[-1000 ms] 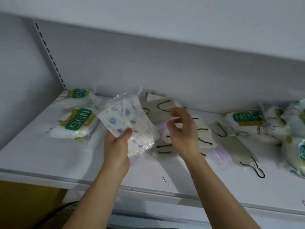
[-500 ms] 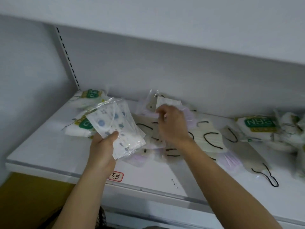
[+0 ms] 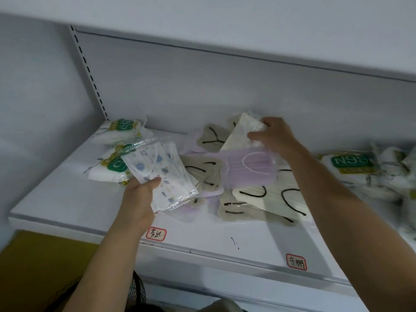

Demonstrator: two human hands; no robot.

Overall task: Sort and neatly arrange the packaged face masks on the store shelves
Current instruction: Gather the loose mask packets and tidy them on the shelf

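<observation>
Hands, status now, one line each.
Left hand: grips the patterned mask packs.
Right hand: pinches a white mask pack above the pile.

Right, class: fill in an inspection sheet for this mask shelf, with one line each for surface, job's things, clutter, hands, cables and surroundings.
Surface: white shelf, two red-bordered handwritten labels at its front.
Job's things: printed mask packets in the left hand; pale packet lifted by the right hand; purple mask packet and beige masks heaped unsorted; N95 packs at left, more at right.
Clutter: nothing seen.
Hands: both grip packets.
Cables: nothing seen.
Surroundings: grey back panel, slotted upright, shelf above.
</observation>
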